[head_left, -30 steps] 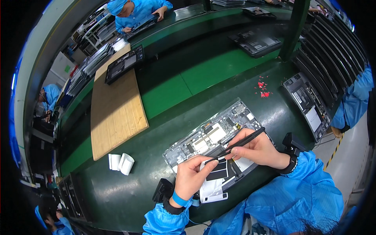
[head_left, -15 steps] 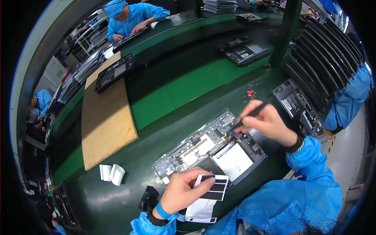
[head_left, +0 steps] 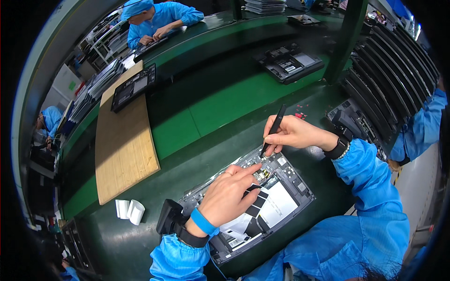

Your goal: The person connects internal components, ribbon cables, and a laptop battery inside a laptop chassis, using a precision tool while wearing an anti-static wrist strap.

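Observation:
An opened laptop base (head_left: pixel 304 181), its circuit board and white-labelled battery (head_left: pixel 283 206) exposed, lies tilted on the dark green bench in front of me. Over its left half is my left hand (head_left: pixel 226 194), index finger stretched onto the board. Its thumb and other fingers keep a white backing sheet with black strips (head_left: pixel 257 206) against the laptop, partly covering the battery. My right hand (head_left: pixel 294 132) pinches black tweezers (head_left: pixel 278 122), held upright with the tip down at the board's far edge. The fingertips and the tip hide what lies there.
Two small white rolls (head_left: pixel 136 212) lie left of the laptop. A wooden board (head_left: pixel 126 150) carries another laptop base (head_left: pixel 136 87). Red scraps (head_left: pixel 301 115) lie beyond my right hand. At right stands a row of dark laptop panels (head_left: pixel 389 70). A co-worker (head_left: pixel 159 21) sits across the bench.
My left hand has moved up and onto the laptop with the strip sheet, its index finger now on the board. My right hand has shifted left, turning the tweezers upright. The laptop has shifted slightly nearer.

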Tool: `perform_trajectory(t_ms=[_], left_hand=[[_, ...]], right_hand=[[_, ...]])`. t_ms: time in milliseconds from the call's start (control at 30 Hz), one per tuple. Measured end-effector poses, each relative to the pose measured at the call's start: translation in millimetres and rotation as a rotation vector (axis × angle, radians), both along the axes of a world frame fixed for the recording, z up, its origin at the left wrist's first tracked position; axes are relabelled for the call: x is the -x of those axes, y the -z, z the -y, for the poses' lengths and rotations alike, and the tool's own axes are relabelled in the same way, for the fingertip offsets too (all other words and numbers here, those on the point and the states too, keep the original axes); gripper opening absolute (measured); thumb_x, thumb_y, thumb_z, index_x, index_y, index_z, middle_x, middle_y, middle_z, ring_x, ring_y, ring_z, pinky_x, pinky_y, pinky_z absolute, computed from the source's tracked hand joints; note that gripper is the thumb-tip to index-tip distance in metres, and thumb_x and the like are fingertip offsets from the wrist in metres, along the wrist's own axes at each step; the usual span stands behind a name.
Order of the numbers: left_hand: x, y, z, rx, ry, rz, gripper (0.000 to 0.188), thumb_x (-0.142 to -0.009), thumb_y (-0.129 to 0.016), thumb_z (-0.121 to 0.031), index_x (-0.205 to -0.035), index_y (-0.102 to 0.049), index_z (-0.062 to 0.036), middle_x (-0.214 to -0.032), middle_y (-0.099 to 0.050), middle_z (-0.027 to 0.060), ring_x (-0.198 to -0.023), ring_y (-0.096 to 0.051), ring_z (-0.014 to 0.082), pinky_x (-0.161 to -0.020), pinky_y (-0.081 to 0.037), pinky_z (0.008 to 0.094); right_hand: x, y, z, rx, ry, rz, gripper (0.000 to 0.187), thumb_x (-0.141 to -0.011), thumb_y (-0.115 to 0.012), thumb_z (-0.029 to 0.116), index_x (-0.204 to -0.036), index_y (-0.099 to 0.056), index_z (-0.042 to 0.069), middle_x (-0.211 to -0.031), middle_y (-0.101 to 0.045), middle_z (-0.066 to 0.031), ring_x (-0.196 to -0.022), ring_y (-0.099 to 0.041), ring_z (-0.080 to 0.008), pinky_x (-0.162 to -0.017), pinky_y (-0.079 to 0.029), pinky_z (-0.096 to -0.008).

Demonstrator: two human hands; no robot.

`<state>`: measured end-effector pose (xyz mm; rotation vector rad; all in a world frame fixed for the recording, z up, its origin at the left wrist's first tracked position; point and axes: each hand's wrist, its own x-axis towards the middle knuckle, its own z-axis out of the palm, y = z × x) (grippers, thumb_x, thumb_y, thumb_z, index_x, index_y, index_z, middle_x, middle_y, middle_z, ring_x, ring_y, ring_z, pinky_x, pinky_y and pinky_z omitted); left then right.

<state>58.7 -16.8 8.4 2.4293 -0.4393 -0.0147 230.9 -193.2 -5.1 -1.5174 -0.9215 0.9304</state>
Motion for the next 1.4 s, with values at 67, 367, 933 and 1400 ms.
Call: perform_trajectory(t_ms=[67, 367, 933, 1400], left_hand=[[-2, 0, 0, -0.001, 0.001, -0.001, 0.014, -0.076, -0.061, -0.014, -0.085, -0.059, -0.0034, -0.121, -0.053, 0.0089, -0.096, -0.050, 0.0300, -0.082, -0.043, 0.0358], [-6, -1, 3, -0.031, -0.005, 0.010, 0.014, -0.076, -0.060, -0.014, -0.085, -0.059, -0.0039, -0.122, -0.051, 0.0083, -0.094, -0.051, 0.0298, -0.080, -0.043, 0.0358], [19, 5, 9, 0.241, -0.294, 0.028, 0.015, -0.080, -0.059, -0.014, -0.089, -0.058, -0.0018, -0.098, -0.062, 0.0118, -0.078, -0.060, 0.0207, -0.068, -0.048, 0.0295], [64, 10, 9, 0.630, -0.524, -0.298, 0.015, -0.078, -0.067, -0.015, -0.081, -0.064, -0.0004, -0.056, -0.060, 0.0017, -0.051, -0.054, 0.0034, -0.046, -0.040, 0.0190]], right_hand=[[-2, -1, 0, 0.006, -0.002, -0.001, 0.018, -0.089, -0.052, 0.015, -0.096, -0.048, -0.002, -0.084, -0.061, -0.0116, -0.078, -0.064, -0.0173, -0.061, -0.052, -0.0238], [-3, -2, -1, 0.015, -0.018, 0.007, 0.018, -0.089, -0.053, 0.015, -0.095, -0.048, -0.001, -0.082, -0.062, -0.0112, -0.076, -0.065, -0.0163, -0.059, -0.051, -0.0224], [57, -24, 22, -0.223, 0.379, -0.047, 0.018, -0.083, -0.058, 0.005, -0.097, -0.051, -0.004, -0.082, -0.061, -0.0114, -0.074, -0.065, -0.0180, -0.058, -0.052, -0.0227], [111, -19, 12, -0.180, 0.166, -0.154, 0.017, -0.082, -0.060, 0.002, -0.097, -0.054, -0.003, -0.082, -0.062, -0.0089, -0.076, -0.063, -0.0132, -0.067, -0.052, -0.0228]])
